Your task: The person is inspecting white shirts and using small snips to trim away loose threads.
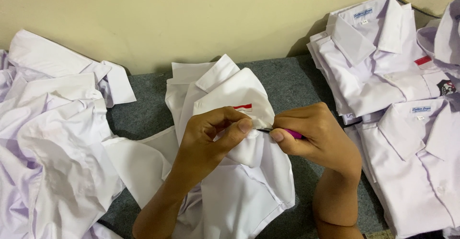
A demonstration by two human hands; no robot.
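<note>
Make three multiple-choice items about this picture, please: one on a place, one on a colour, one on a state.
1. Where do the neatly folded white shirts lie?
A. on the person's right
B. on the person's left
C. under the left hand

2. What colour is the handle of the small tool in the right hand?
A. green
B. pink
C. yellow

3. How is the left hand at this moment?
A. flat on the grey surface
B. pinching the fabric of the white shirt
C. open in the air

Answers: 1 A, the folded stacks are at the right side, and loose shirts lie at the left. 2 B, a pink handle shows between the fingers. 3 B, thumb and fingers close on the cloth near the small red and white patch.
</note>
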